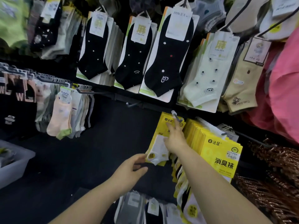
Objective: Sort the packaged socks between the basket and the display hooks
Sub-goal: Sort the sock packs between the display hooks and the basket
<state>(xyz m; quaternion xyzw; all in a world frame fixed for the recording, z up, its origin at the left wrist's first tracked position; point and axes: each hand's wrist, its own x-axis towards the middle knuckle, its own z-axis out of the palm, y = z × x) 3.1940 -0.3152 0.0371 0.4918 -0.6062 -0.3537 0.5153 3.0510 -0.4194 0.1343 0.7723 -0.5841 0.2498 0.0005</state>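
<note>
A yellow sock package (159, 139) with a white sock in it hangs at a display hook (174, 114) on the dark wall. My right hand (174, 138) lies on the front of the package, its straight fingers reaching up beside the hook's white tip. My left hand (131, 167) is below and to the left, fingers loosely curved. Its fingertips touch the package's lower left corner and the thumb stays apart underneath. A pale plastic basket (14, 165) sits at the far left edge, its contents blurred.
A thick stack of matching yellow packages (218, 152) hangs just right of my right arm. A bare hook (131, 105) juts out to the upper left. Black sock packs (163, 62) hang above, pastel socks (63, 113) at left, pink cloth (284, 94) at right.
</note>
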